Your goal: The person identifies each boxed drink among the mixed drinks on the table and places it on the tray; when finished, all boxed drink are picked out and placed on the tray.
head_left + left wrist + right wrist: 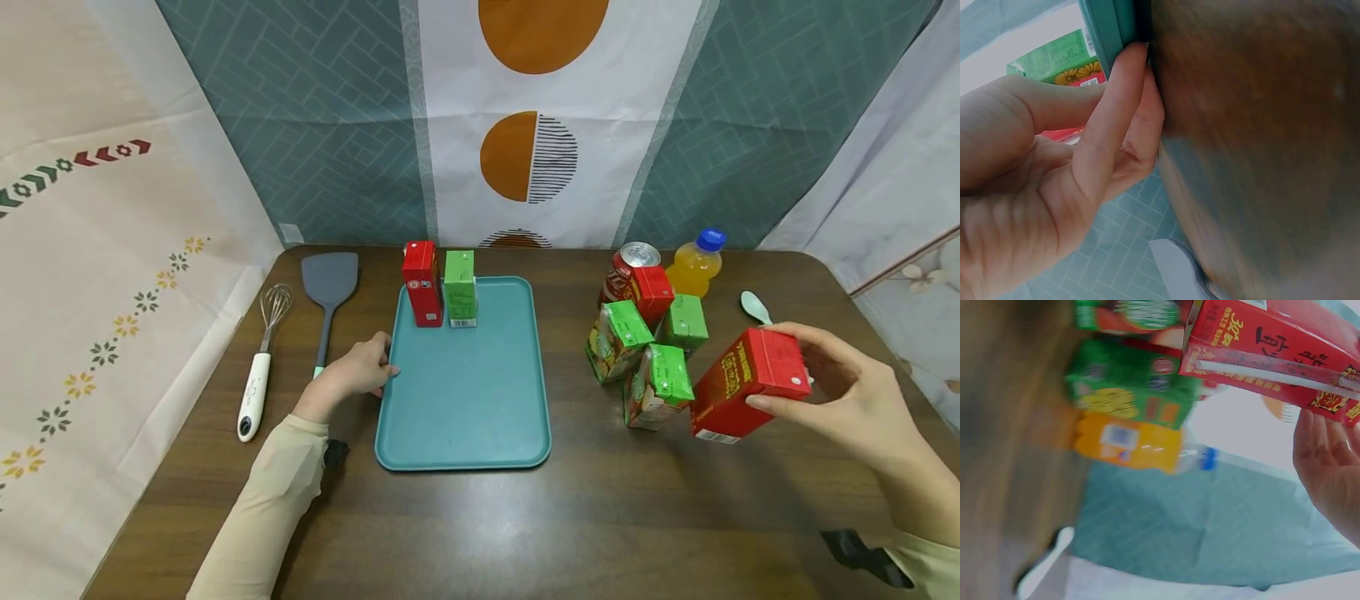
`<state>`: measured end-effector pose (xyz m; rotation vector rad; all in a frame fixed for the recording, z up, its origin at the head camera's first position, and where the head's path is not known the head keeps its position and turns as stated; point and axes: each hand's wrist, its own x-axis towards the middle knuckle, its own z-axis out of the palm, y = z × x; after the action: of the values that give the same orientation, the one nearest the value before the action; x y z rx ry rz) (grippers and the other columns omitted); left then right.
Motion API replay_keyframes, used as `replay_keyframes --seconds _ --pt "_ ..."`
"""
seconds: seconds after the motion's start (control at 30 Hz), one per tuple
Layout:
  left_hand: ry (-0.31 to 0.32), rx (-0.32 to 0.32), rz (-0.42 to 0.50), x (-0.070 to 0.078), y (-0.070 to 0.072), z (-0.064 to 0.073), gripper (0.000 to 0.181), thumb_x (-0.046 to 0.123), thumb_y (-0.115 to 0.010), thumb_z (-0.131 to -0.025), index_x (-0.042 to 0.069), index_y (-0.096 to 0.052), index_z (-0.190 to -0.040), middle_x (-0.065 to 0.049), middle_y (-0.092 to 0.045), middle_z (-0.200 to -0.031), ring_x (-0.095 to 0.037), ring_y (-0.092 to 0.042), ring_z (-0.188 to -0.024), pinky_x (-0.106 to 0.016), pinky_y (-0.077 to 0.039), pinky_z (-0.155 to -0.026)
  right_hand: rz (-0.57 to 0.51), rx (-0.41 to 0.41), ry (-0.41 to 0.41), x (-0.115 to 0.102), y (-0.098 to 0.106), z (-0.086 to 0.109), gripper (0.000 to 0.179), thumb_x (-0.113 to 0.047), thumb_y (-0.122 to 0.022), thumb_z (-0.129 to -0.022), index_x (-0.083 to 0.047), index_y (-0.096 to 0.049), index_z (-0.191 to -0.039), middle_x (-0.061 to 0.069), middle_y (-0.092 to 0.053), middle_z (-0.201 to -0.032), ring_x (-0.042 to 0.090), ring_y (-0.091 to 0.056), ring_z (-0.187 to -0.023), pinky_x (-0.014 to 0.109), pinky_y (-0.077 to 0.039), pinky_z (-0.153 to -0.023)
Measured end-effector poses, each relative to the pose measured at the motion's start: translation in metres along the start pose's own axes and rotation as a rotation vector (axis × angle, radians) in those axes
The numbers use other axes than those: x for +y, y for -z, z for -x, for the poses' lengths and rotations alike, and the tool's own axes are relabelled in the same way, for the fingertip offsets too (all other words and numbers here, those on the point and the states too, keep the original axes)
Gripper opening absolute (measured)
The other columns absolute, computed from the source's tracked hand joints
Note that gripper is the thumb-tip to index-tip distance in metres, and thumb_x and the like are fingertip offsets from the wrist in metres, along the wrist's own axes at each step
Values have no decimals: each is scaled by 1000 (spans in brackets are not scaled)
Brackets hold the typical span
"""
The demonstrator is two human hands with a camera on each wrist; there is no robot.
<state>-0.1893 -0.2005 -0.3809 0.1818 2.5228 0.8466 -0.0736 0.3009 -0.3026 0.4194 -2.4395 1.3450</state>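
In the head view, the right hand (pixel 847 392) grips a red carton (pixel 738 385) just beside a green carton (pixel 660 385); I would move it slowly. In the left wrist view, the left hand (pixel 1054 165) pinches the tray (pixel 1105 31), probably good for steadiness. In the right wrist view, fingers (pixel 1325 439) touch the red carton's side.

Head view: above and behind the fingers of left hand (pixel 358 369) and right hand (pixel 862 402), facing forward and down, farthest off. Wrist views: close behind those fingers, facing past them, rolled sideways. Shared with head view: left, tray (pixel 472 383) at fingertips; right, orange bottle (pixel 692 272) beyond fingers.
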Motion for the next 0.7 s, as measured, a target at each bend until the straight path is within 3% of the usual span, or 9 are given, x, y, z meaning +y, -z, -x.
replay_keyframes --seconds 0.1,0.2,0.4,0.53,0.7 --pt "4 -1 7 0 -2 -1 46 4 -53 -93 -12 -29 -130 -23 -50 -98 -22 -63 -70 -32 -55 -62 -159 50 7 -11 0 -2 74 31 -68 -57 10 -50 -125 3 -63 -106 9 -59 -82 13 -51 -65" --pt "6 -2 14 1 -2 -1 46 3 -53 -93 -12 -29 -129 -22 -48 -96 -23 -63 -72 -32 -55 -62 -320 81 62 -23 -4 -6 71 32 -66 -57 15 -48 -124 9 -62 -106 14 -59 -82 15 -52 -66" --pt "7 -1 18 0 -1 0 45 2 -53 -93 -12 -29 -128 -22 -48 -97 -23 -63 -72 -32 -55 -62 -479 121 203 -49 -16 -22 67 32 -64 -58 21 -45 -122 17 -61 -107 21 -59 -89 17 -52 -74" --pt "13 -4 15 -2 -1 -1 43 3 -53 -93 -11 -30 -127 -22 -48 -96 -23 -63 -72 -32 -55 -62 -536 155 205 -65 -30 -36 64 30 -62 -63 18 -47 -123 17 -60 -109 22 -57 -94 18 -52 -76" --pt "7 -6 27 -3 0 -2 46 2 -53 -93 -12 -29 -130 -23 -48 -98 -24 -62 -73 -32 -55 -62 -644 173 133 -79 -56 -52 62 29 -59 -68 11 -49 -126 18 -58 -113 25 -56 -100 24 -54 -78"
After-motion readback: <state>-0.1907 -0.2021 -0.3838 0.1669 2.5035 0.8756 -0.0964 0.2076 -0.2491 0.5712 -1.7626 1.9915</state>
